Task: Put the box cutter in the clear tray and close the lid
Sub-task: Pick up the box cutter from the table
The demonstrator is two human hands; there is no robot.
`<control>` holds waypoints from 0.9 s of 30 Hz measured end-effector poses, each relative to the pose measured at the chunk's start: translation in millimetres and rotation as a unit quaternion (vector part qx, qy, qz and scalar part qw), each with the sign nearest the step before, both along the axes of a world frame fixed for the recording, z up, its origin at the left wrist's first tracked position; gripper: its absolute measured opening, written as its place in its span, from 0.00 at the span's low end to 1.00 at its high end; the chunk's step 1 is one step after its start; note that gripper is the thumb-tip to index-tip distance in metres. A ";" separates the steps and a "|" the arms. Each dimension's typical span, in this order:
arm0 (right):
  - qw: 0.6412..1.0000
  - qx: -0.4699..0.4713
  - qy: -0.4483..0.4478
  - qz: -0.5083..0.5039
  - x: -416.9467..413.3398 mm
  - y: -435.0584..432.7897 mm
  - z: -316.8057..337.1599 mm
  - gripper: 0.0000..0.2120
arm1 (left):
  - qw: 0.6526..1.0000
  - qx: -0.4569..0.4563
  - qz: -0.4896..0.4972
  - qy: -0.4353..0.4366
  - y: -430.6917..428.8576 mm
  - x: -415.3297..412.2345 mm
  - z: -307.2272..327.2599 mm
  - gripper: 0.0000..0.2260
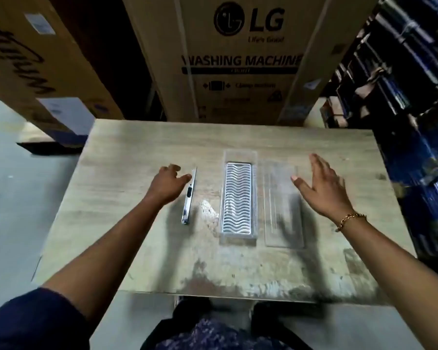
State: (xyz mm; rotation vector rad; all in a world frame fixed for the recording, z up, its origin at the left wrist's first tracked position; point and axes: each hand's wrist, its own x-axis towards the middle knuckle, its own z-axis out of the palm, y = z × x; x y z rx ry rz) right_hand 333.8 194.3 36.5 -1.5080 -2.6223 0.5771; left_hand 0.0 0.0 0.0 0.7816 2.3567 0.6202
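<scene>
Dim, flat indoor light; the tabletop (142,248) is the brightest area, while the background falls into deep shadow. Soft double shadows of both forearms stretch across the wood toward the viewer. A small white glare patch sits just left of the clear tray (239,198), whose ribbed floor glints. Wide-angle distortion bends the cardboard boxes (238,61) and edges outward. The right hand (321,188) is slightly motion-blurred; overall detail is soft.

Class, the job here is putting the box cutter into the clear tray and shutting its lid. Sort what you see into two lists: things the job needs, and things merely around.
Needed for the job:
box cutter
clear tray
lid
left hand
right hand

Merely around:
table
washing machine carton
brown carton
bracelet
</scene>
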 end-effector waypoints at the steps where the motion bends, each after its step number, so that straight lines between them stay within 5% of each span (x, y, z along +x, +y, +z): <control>1: 0.999 -0.035 -0.013 -0.015 8.3 -3.4 -11.3 0.37 | 0.999 -0.033 0.012 -0.023 -3.8 2.5 -12.5 0.25; 6: 0.980 -0.159 -0.116 -0.034 55.5 -16.7 -71.8 0.38 | 0.991 -0.120 0.051 -0.033 -22.0 16.6 -64.1 0.22; 12: 0.974 -0.179 -0.135 -0.042 70.8 -21.5 -97.1 0.38 | 0.991 -0.113 0.076 0.013 -14.3 31.0 -84.7 0.18; 19: 0.970 -0.196 -0.134 -0.046 72.8 -25.2 -106.4 0.38 | 0.985 -0.106 0.131 -0.027 -6.5 34.9 -94.9 0.11; 23: 0.971 -0.195 -0.133 -0.046 73.1 -25.8 -108.4 0.38 | 0.973 -0.050 0.202 -0.099 -11.6 35.9 -94.3 0.09; 27: 0.970 -0.193 -0.142 -0.037 73.0 -27.2 -109.6 0.38 | 0.929 0.074 0.252 -0.261 -20.9 44.9 -83.3 0.05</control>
